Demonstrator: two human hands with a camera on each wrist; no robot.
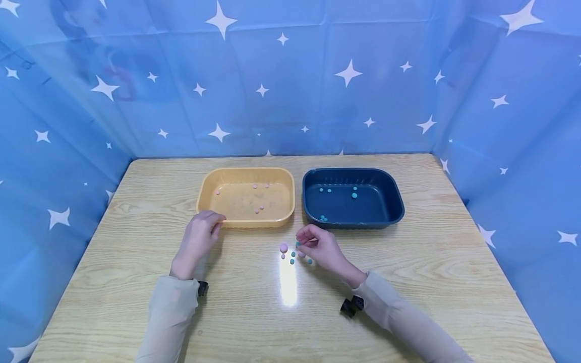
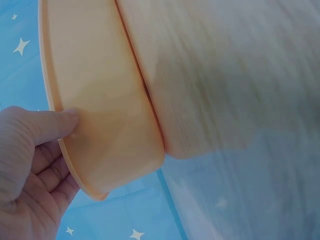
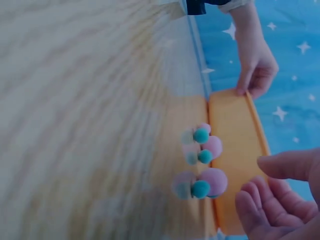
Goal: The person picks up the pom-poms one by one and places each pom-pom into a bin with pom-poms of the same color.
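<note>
My left hand [image 1: 199, 239] grips the near left corner of a yellow-orange plastic basin [image 1: 247, 223]. In the left wrist view its thumb [image 2: 67, 122] presses the outer wall while the other fingers curl over the rim. My right hand [image 1: 324, 249] hovers over a small cluster of balls on the table, its thumb and fingers apart. No ball shows between them in the right wrist view. Close to its fingertips is a teal ball [image 1: 297, 244]. Around it lie a larger pink ball [image 1: 283, 247], a small pink ball [image 1: 283, 256] and several other teal and pink ones.
Beside the yellow-orange basin stands a dark blue basin [image 1: 399, 214] holding several teal balls [image 1: 354, 195]. Several small pink balls [image 1: 261, 207] lie inside the yellow-orange one. Both are on a wooden table [image 1: 454, 282], with a blue star-patterned curtain [image 1: 308, 101] behind and at the sides.
</note>
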